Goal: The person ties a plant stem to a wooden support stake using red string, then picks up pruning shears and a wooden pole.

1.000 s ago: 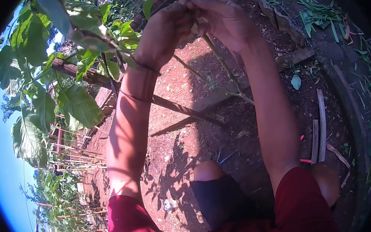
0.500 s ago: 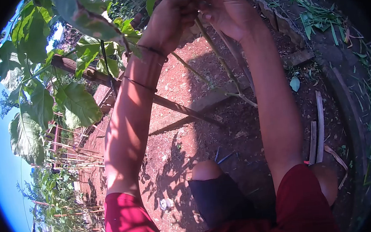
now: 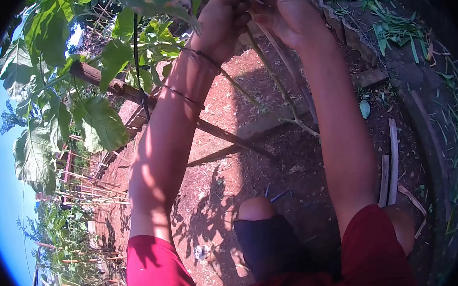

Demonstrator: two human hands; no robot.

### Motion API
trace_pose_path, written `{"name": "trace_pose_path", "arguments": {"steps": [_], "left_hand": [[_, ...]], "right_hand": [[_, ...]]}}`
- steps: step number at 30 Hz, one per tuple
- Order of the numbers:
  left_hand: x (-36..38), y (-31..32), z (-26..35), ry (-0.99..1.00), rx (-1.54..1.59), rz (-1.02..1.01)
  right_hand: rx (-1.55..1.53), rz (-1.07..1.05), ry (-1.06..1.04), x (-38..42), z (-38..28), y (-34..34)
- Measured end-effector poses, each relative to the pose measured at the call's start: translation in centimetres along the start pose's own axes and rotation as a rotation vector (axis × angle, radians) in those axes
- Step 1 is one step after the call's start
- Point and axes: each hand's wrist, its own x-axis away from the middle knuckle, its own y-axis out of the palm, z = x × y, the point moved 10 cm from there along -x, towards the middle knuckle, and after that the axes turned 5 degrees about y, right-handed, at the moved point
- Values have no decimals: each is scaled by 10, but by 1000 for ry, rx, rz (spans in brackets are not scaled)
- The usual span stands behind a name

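My left hand (image 3: 226, 22) is raised at the top of the view, its fingers bent and pressed together beside a green plant stem (image 3: 271, 69). Close against it, my right hand (image 3: 286, 15) has its thumb and fingers pinched at the same spot. What lies between the fingertips is too small and too near the frame's edge to make out. A thin brown stake (image 3: 290, 63) stands beside the stem, under my right hand. Large green leaves (image 3: 98, 121) hang to the left of my left arm.
A wooden pole (image 3: 228, 135) slants behind my left forearm. Low edging (image 3: 260, 124) crosses the soil. Wood strips (image 3: 392, 157) lie at the right, cut grass (image 3: 397, 27) at the upper right. A blue-handled tool (image 3: 278, 195) lies by my knee (image 3: 256, 209).
My left hand and forearm have shifted slightly to the right. The leaves and pole at the left appear a little displaced. Both hands remain together at the top.
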Motion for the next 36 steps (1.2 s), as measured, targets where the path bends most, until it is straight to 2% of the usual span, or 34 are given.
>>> {"name": "trace_pose_path", "arguments": {"steps": [2,3,5,6,8,12,14,19,21,25,27,33,36], "left_hand": [[-4,-2,-6,3,-9,-23],[-6,-4,-9,22,15,-35],[-5,-2,-6,45,40,-50],[4,0,3,58,-42,3],[17,-2,11,75,-124,56],[26,-1,12,107,-177,-7],[30,-3,9,106,-256,32],[26,-4,7,91,-127,-33],[23,-11,7,91,-134,80],[23,-8,6,113,-190,104],[21,-4,5,120,-209,44],[19,-6,10,170,-208,50],[21,-4,8,160,-217,66]], "right_hand": [[38,129,-84,7,-8,-7],[39,130,-86,8,-9,-11],[447,219,-235,16,-24,-22],[450,217,-237,17,-24,-24],[636,350,-275,27,-29,-31],[640,357,-239,35,-14,-28],[679,356,-288,39,-13,-23],[597,330,-378,46,-22,-10],[691,251,-450,44,-27,6],[786,287,-529,45,-34,14],[828,315,-604,46,-41,13],[686,298,-464,48,-38,16],[810,338,-381,46,-35,6]]}}
